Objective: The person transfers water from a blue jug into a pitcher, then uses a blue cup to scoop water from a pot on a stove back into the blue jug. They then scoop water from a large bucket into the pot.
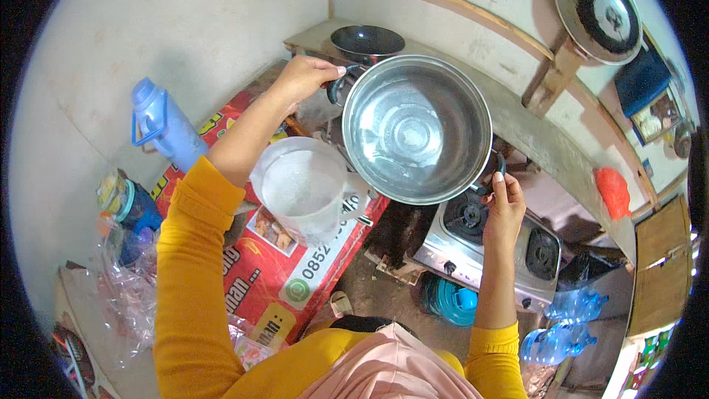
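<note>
Between both hands hangs a wide metal cooking pot [412, 133] with dark side handles, its shiny inside turned up towards me. My left hand [310, 80] grips the handle at the upper left. On the right, the other handle is pinched between the thumb and fingers of my right hand [505, 205]. A translucent plastic pitcher [302, 183] stands on the red printed banner covering the table, just below the pot's left side. Under the pot's lower right is a two-burner gas stove [471, 257], partly hidden by the pot and my right arm.
A blue thermos flask [169, 124] stands at the left by the wall. A black frying pan [368, 41] rests on the ledge [515, 105] behind the pot. Blue plastic water jugs [559, 341] and a turquoise basin [451, 299] sit low at the right. A wok [598, 11] hangs on the wall.
</note>
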{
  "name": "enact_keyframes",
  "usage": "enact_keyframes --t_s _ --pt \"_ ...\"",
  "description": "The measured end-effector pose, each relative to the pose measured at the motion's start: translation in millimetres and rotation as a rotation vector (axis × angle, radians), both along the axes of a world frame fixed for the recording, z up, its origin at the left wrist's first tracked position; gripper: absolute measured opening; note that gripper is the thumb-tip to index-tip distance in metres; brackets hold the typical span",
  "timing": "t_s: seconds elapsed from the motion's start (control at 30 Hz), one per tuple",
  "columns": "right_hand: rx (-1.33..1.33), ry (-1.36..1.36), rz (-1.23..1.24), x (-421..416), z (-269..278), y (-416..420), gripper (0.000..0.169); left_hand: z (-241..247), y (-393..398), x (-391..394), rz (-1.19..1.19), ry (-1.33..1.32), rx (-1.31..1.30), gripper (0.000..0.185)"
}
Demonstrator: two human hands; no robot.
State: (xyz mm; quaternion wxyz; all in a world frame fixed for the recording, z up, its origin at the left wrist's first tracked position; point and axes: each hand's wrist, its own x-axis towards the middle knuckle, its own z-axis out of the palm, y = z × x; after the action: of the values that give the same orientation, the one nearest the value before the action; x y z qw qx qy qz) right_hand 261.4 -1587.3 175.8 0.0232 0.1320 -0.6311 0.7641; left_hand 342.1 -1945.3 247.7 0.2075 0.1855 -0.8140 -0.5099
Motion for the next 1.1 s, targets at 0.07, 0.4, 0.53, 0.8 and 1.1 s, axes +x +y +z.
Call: enact_keyframes --t_s 0.07,0.4,0.53,0.8,1.1 --pt "-0.008 -0.031 -0.029 2.1 -7.0 25.8 0.021 13.8 29.0 -5.4 -0.049 -0.022 -0.021 0.03" --pt "-0.014 -0.133 -0.257 39.9 -57.6 214.6 0.027 6.5 221.9 -36.1 -0.307 -0.185 -0.151 0.029" --pt "0.017 -0.217 -0.356 71.0 -95.1 304.4 0.027 -44.4 311.6 -40.5 -0.415 -0.187 -0.074 0.025" --pt "0.163 -0.49 -0.631 147.7 -197.6 459.1 0.022 -219.8 477.4 -49.6 -0.542 -0.39 0.27 0.028" --pt "0.429 -0.728 -0.894 198.8 -369.6 563.1 0.018 -457.8 592.8 -41.7 -0.683 -0.531 0.241 0.029"
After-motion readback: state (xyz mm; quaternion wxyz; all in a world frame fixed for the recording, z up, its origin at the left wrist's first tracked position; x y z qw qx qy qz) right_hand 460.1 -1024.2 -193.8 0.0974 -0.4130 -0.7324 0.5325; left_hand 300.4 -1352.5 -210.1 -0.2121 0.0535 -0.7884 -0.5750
